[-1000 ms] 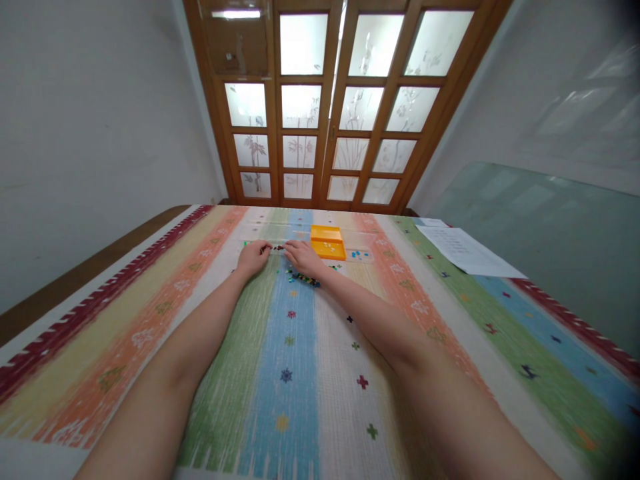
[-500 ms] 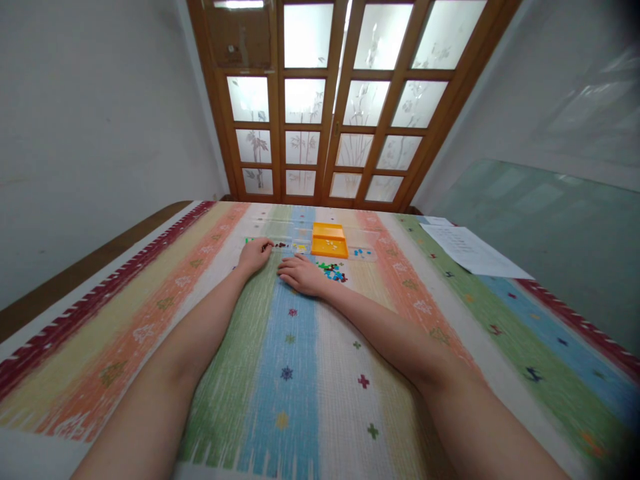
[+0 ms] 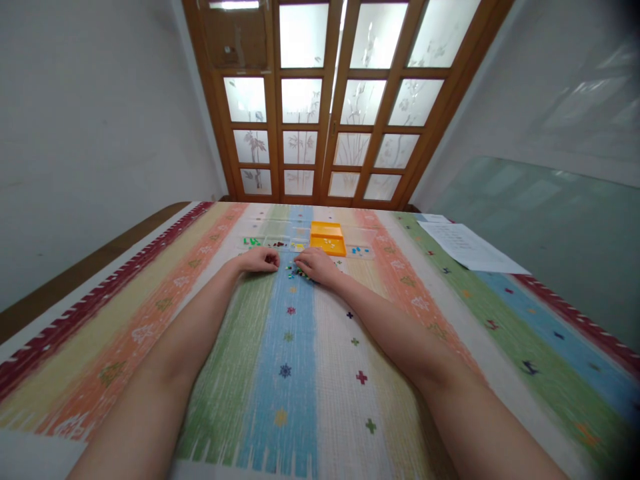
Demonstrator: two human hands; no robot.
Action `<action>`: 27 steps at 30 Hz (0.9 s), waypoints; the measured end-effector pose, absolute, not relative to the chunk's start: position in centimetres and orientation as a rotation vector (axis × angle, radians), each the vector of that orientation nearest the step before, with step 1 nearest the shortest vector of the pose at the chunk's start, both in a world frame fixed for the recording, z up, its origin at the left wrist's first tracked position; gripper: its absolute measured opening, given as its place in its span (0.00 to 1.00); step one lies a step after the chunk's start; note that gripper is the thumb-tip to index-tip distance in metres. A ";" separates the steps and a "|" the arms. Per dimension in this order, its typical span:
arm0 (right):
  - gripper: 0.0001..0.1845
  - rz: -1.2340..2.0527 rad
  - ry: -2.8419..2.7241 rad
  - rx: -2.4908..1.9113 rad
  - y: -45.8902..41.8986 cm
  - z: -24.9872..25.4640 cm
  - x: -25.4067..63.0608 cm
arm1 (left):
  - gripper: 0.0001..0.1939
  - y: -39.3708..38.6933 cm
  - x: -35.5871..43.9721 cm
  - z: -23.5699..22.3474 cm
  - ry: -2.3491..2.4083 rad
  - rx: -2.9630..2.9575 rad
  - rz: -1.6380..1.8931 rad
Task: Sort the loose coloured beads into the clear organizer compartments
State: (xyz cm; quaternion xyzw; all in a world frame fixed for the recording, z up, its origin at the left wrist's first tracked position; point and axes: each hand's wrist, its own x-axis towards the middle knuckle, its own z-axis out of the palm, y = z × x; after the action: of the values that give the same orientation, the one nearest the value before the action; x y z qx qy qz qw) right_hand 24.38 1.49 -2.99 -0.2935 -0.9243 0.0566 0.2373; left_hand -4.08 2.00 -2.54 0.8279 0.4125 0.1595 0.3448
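Note:
Small mixed-colour pieces (image 3: 303,274) lie in a loose heap on the striped tablecloth. My right hand (image 3: 319,264) rests over this heap with its fingers stretched out, hiding part of it. To its left, my left hand (image 3: 262,260) is closed near the front of the clear sorting boxes, its fingers curled inward; whatever they hold, if anything, is hidden. Beyond the hands, the boxes contain green pieces (image 3: 251,241), dark red pieces (image 3: 278,245), yellow pieces (image 3: 299,247) and blue pieces (image 3: 359,251). Between them stands an open orange case (image 3: 320,250) with pale pieces inside.
Sheets of printed paper (image 3: 465,248) lie on the right side of the table. A striped tablecloth (image 3: 250,373) covers the table. At the far end are wooden doors with frosted panes (image 3: 302,148), and a greenish glass panel (image 3: 545,220) leans at the right wall.
My left hand has come back from the clear boxes toward me, uncovering the green pieces. My right hand has moved right onto the heap, and pieces now show farther left.

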 end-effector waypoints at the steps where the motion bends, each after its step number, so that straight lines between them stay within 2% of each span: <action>1: 0.12 0.149 -2.537 -0.795 1.5 -3.2 24.2 | 0.14 2.0 -4.1 -2.5 1.063 2.142 0.409; 8: 0.12 0.109 -2.599 -0.648 0.3 -3.4 23.2 | 0.12 1.4 -3.9 -2.1 1.085 2.042 0.569; 18: 0.13 0.136 -2.654 -0.515 -0.3 -2.9 22.9 | 0.16 1.9 -7.0 -2.6 1.243 1.519 1.265; 23: 0.13 0.120 -2.660 -0.519 -0.3 -3.2 22.8 | 0.16 3.3 -8.8 -3.5 1.497 1.364 1.541; 27: 0.14 0.113 -2.659 -0.541 -0.2 -3.5 22.7 | 0.14 3.8 -9.3 -4.2 1.722 1.331 1.587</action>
State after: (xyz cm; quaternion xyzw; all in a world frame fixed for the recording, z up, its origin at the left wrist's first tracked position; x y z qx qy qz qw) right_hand 22.67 -0.23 -3.53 -0.1947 -0.9569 0.0408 0.2113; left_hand -9.27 3.78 -4.16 0.4819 0.6233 0.5745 0.2220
